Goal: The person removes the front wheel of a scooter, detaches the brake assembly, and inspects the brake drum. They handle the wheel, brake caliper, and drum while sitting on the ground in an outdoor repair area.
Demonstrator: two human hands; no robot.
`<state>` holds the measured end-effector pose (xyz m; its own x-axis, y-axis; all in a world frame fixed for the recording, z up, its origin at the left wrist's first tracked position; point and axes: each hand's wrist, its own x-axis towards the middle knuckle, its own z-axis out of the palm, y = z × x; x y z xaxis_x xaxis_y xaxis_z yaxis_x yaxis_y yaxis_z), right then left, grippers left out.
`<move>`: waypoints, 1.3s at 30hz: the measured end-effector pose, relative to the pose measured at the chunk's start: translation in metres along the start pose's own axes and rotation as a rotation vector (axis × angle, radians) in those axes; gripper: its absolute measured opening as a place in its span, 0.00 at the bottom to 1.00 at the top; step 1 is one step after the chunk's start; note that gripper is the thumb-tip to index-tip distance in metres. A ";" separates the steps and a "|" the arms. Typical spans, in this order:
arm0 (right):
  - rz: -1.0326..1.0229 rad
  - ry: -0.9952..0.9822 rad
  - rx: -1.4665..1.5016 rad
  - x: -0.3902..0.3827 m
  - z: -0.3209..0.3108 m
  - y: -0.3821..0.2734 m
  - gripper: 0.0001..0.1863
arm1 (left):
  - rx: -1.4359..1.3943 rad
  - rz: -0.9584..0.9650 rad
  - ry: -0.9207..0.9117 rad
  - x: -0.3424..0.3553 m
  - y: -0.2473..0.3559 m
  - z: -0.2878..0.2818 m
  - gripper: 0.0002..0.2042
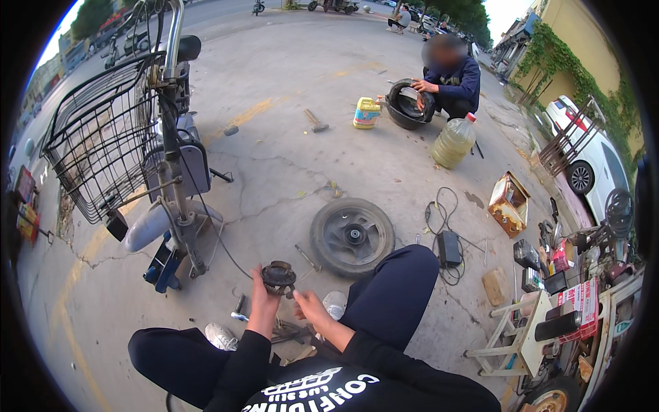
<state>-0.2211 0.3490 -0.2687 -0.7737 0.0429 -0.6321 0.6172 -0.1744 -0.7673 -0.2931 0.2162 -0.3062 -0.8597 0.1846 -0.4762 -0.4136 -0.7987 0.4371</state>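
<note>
My left hand (263,301) grips a round, dark, dirty drum brake plate (278,275), tilted upward in front of my knees. A thin black cable (230,257) runs from the bike's front end toward this part. My right hand (313,309) is closed just beside the plate's lower right edge; what its fingers pinch, if anything, is too small to make out. Beyond my hands a wheel with a black tyre (353,237) lies flat on the ground. To the left stands an electric bike's fork (182,213) without a wheel, propped by a blue jack (163,264).
A wire basket (103,137) juts out at left. Ahead lie a hammer (316,121), a yellow jug (367,113) and a large liquid-filled bottle (454,142). A crouching person (456,79) handles a black basin (406,110). A charger (449,248), a small stool (525,336) and tools crowd the right.
</note>
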 end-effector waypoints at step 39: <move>0.048 -0.031 0.083 0.003 -0.001 0.003 0.13 | 0.033 -0.015 0.088 0.002 -0.001 0.005 0.34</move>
<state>-0.2217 0.3498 -0.2731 -0.7480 0.0026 -0.6637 0.6410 -0.2564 -0.7235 -0.2963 0.2197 -0.3042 -0.8241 0.1446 -0.5477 -0.4375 -0.7766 0.4533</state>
